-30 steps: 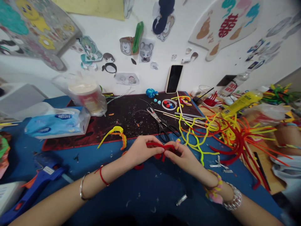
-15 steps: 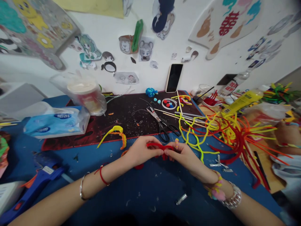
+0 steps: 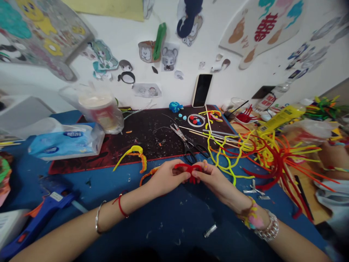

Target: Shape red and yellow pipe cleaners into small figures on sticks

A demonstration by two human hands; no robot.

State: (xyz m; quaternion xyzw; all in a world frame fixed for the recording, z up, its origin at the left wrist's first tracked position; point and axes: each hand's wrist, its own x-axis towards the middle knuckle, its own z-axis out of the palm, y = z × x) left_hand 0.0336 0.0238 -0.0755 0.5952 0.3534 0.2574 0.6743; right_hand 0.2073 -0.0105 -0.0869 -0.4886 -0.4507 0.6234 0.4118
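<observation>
Between both hands is a red pipe cleaner [image 3: 192, 168], bent into a bow-like shape with two loops and ends hanging below the middle. My left hand [image 3: 170, 176] pinches it from the left, thumb near the centre. From the right, my right hand [image 3: 212, 178] pinches it with thumb and fingers. The far fingers of both hands are partly hidden. Just beyond my hands lie black-handled scissors [image 3: 188, 145]. An orange pipe cleaner [image 3: 145, 176] sticks out from behind my left hand, and a yellow and orange bent piece [image 3: 136, 153] rests farther left.
Yellow pipe cleaners [image 3: 223, 160] and a red bundle [image 3: 278, 160] spread on the right. A blue glue gun [image 3: 46, 207] and a tissue pack [image 3: 65, 142] are on the left. A phone [image 3: 202, 91] leans on the wall behind a small dish of beads [image 3: 204, 120].
The red pipe cleaner has been curved from a flatter strip into raised loops. My hands stay close together, with the fingers slightly shifted.
</observation>
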